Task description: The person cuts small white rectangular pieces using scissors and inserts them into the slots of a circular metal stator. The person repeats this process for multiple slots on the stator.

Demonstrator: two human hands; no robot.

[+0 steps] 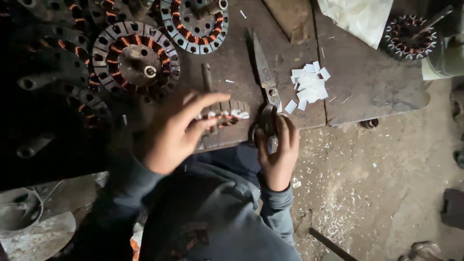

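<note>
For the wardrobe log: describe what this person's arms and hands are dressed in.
Both hands are bare, with no gloves, rings or watch showing. The left hand comes out of a long dark grey-blue sleeve of soft, sweatshirt-like fabric. The right hand has the same sleeve, ending in a ribbed cuff at the wrist.

The left hand rests on the workbench, its fingers lying over a stator at the near edge. Just right of it, the right hand touches the handles of the scissors, whose blades run away from the hand across the bench. Right of the blades, near the right hand, lies a pile of paper slips. Beyond the left hand sit two more stators, with others stacked to its left. Well beyond the right hand, a sheet and another stator lie at the far right.
</note>
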